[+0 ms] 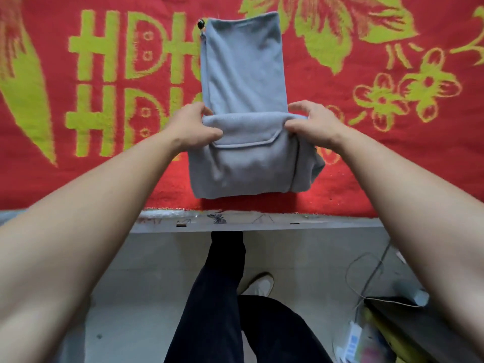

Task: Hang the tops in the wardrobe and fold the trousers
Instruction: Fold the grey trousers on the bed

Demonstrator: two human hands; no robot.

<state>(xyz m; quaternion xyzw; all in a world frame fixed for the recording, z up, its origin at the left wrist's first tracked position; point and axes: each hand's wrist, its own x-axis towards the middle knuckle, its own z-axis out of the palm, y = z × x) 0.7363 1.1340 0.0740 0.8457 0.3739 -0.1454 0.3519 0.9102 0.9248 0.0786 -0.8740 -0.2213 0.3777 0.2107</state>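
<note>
The grey trousers [243,142] lie at the centre of a red blanket [366,158] patterned in yellow-green letters and flowers, partly folded: a long narrow part runs toward 12 o'clock, and a thicker doubled part with a pocket flap sits nearer the person. A small dark toggle [201,23] on a cord shows at the far left corner of the cloth, toward 11 o'clock.

The left hand [191,124] grips the left end of the fold ridge, thumb on top and fingers curled under the cloth — the fingertips are hidden. The right hand [311,121] pinches the right end of the same ridge between thumb and fingers; its lower fingers are also tucked out of sight. Both bare forearms reach in from 7 and 5 o'clock.

The blanket is cut off at the top and both sides, so its lettering is incomplete. Its near hem ends at a pale edge [262,224] of the surface below; what that surface is cannot be told. Beneath, at 6 o'clock, are dark trouser legs [217,310] and a white shoe [262,284] on a grey floor. At 4 o'clock lie a white cable [366,284] and blurred clutter — too soft to identify.
</note>
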